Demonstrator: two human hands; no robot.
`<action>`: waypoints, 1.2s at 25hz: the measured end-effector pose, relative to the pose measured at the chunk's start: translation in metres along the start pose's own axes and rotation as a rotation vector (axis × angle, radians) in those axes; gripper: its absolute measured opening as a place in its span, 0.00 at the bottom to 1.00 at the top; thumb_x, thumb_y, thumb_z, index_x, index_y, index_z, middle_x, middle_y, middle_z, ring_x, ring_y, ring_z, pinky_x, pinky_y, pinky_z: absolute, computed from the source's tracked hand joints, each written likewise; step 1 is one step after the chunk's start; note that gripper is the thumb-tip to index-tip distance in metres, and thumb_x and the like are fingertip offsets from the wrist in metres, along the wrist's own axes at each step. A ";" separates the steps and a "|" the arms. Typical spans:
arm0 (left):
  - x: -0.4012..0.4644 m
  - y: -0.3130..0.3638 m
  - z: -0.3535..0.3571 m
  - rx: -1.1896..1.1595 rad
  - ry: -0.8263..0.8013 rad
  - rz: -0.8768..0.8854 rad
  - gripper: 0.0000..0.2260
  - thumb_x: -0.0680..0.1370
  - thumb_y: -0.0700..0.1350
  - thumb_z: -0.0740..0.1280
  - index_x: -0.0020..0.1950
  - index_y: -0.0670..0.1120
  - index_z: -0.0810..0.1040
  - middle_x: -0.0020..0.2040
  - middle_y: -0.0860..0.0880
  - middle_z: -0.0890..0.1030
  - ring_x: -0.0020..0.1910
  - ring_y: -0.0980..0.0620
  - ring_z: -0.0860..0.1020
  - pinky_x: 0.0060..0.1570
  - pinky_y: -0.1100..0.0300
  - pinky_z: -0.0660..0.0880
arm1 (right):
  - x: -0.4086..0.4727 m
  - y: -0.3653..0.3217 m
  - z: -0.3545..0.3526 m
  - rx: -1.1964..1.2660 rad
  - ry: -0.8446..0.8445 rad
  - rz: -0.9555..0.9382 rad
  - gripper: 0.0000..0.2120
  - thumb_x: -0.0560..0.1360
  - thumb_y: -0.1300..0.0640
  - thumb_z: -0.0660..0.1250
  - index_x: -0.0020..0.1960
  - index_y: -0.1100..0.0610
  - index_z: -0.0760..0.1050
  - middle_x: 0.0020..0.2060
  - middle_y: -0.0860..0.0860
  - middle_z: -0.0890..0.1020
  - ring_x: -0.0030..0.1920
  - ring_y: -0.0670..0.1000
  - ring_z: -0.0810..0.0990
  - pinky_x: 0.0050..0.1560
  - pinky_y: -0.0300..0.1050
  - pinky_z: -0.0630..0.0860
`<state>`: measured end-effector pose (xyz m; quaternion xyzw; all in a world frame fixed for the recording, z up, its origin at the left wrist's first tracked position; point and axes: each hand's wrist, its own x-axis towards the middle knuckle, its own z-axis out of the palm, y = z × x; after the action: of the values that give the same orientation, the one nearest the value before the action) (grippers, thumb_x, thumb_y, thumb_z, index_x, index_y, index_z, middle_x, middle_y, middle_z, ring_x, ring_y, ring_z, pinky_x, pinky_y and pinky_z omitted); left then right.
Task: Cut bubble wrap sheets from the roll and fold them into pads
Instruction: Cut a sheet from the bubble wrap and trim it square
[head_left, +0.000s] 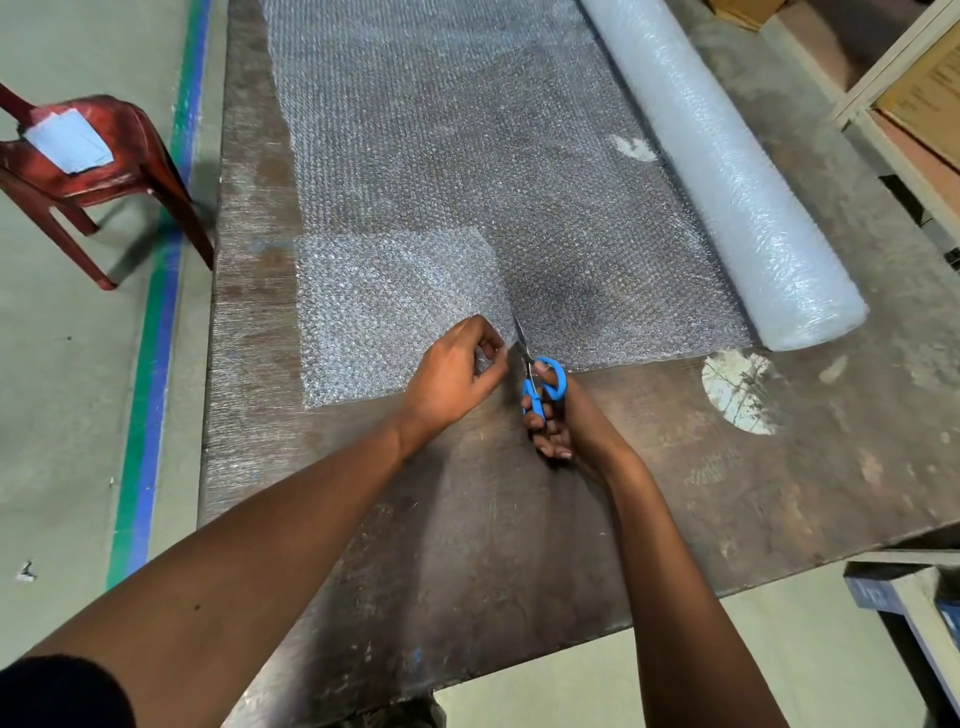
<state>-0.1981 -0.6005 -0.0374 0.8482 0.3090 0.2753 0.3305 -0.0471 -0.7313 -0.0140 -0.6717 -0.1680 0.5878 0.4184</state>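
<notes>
Bubble wrap (467, 156) lies unrolled flat across the worn brown desk (467, 519), clear and pebbled, the dark wood showing through a single layer. The roll (727, 171) sits along the sheet's right edge, thick, milky white-blue, its near end close to the desk's front part. At the sheet's near left corner a doubled or overlapping patch (395, 306) reads paler and more opaque than the rest; its edges are straight.

Left hand (457, 374): grip pinching the wrap's near edge between thumb and curled fingers, just left of the cut line.

Right hand (556, 415): grip grasping the scissors (537, 374), fingers through the blue loops. Blades point away from the person, tips into the wrap at its near edge, close beside the left hand's fingers. Whether the blades are parted, cannot tell.

Off the desk: red chair (88, 166) at left on the floor, a pale sheet on its seat; green-blue stripe (150, 364) on the floor alongside the desk.
</notes>
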 end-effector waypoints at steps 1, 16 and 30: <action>0.000 0.000 0.000 -0.003 0.006 0.000 0.05 0.82 0.47 0.69 0.53 0.49 0.76 0.46 0.55 0.77 0.42 0.67 0.73 0.41 0.71 0.67 | 0.001 -0.001 0.001 0.004 0.000 -0.006 0.26 0.81 0.33 0.62 0.46 0.56 0.77 0.32 0.52 0.74 0.23 0.52 0.70 0.19 0.37 0.58; -0.001 0.003 -0.002 -0.022 0.008 -0.025 0.06 0.80 0.43 0.70 0.51 0.47 0.74 0.42 0.62 0.72 0.41 0.68 0.73 0.39 0.72 0.66 | 0.006 -0.003 0.005 -0.065 0.012 -0.098 0.19 0.86 0.43 0.61 0.52 0.59 0.76 0.32 0.51 0.74 0.23 0.51 0.71 0.20 0.38 0.60; 0.000 0.003 -0.002 -0.071 0.011 -0.083 0.06 0.79 0.45 0.71 0.50 0.49 0.73 0.42 0.59 0.75 0.38 0.63 0.74 0.37 0.71 0.66 | 0.019 -0.022 0.005 0.021 -0.010 -0.041 0.27 0.82 0.32 0.60 0.45 0.55 0.76 0.31 0.50 0.74 0.22 0.49 0.70 0.21 0.39 0.58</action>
<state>-0.1984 -0.6014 -0.0341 0.8210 0.3356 0.2768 0.3698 -0.0415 -0.7028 -0.0091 -0.6607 -0.1778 0.5842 0.4365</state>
